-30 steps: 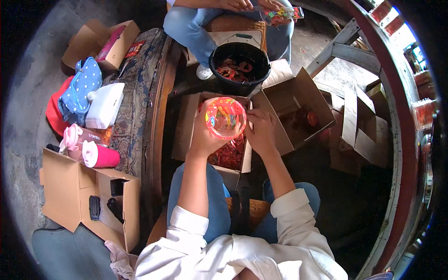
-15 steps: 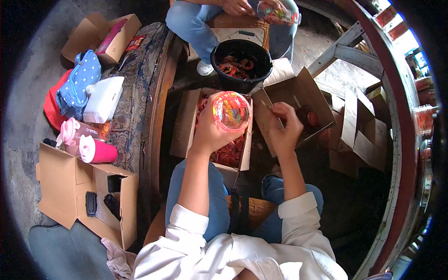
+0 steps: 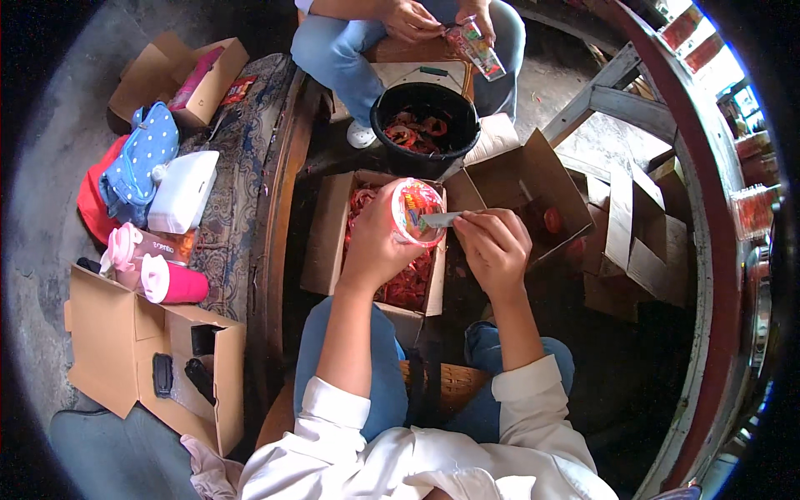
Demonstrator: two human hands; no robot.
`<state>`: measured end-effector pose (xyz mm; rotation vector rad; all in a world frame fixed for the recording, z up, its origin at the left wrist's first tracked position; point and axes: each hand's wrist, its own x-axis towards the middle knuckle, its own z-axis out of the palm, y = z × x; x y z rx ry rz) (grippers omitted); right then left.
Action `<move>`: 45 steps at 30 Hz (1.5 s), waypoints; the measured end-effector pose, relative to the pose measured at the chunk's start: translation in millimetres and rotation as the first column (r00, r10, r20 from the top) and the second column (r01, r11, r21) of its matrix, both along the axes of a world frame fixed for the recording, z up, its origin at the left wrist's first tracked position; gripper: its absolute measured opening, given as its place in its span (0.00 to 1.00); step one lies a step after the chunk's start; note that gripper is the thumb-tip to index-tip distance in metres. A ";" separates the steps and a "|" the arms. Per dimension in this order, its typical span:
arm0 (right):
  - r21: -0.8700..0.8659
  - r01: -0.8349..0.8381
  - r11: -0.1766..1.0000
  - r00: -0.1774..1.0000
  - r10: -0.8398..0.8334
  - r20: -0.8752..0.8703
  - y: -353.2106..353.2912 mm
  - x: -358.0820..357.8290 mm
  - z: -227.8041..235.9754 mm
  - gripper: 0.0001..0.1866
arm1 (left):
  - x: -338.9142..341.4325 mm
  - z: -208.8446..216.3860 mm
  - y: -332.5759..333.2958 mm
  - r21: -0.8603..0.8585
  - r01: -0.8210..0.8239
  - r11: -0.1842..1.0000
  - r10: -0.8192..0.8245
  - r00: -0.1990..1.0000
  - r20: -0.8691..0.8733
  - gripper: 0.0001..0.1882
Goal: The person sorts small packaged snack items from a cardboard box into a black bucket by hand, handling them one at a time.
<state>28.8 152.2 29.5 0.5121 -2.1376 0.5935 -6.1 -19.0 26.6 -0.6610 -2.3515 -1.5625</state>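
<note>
My left hand [image 3: 372, 237] is wrapped round a clear plastic cup [image 3: 417, 204] with red and coloured print, its round end facing up. In my right hand [image 3: 493, 246], a thin flat grey blade [image 3: 442, 220] is pinched between thumb and fingers. Its tip reaches over the cup's near right side; whether it touches the wall I cannot tell. Under my hands stands a cardboard box [image 3: 325, 229] holding red plastic scraps [image 3: 408, 283]. Just beyond it, a black bucket [image 3: 390, 154] contains red rings and scraps.
Facing me, a seated person holds another printed plastic cup [image 3: 479, 52]. An open cardboard box [image 3: 521, 179] lies right of the bucket, beside torn cartons [image 3: 637, 237]. On the patterned bench at left are a pink tumbler [image 3: 173, 280], a white container [image 3: 185, 190] and a dotted blue bag [image 3: 142, 158].
My right hand has moved left, bringing the blade over to the cup. The cup has tilted slightly in my left hand. The other person's cup has swung to point downward.
</note>
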 end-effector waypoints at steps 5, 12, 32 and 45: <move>0.027 0.021 0.999 1.000 -0.022 0.011 -0.9 3.1 -1.6 0.09 | 0.8 -5.8 -0.3 -0.087 0.016 0.996 -0.020 0.999 -0.041 0.35; 0.046 0.033 0.998 0.999 -0.034 0.028 0.7 2.5 -8.9 0.09 | 3.4 -2.4 3.9 -0.109 0.013 0.994 -0.015 1.000 -0.015 0.33; 0.054 0.024 0.998 1.000 -0.024 0.000 -0.2 5.2 -6.3 0.08 | 4.6 7.0 4.2 -0.140 -0.059 0.988 0.048 0.996 -0.078 0.30; 0.054 0.010 0.999 0.999 -0.012 0.034 -0.9 6.4 -7.1 0.07 | 3.7 4.6 2.1 -0.117 -0.019 0.993 0.017 1.000 -0.014 0.32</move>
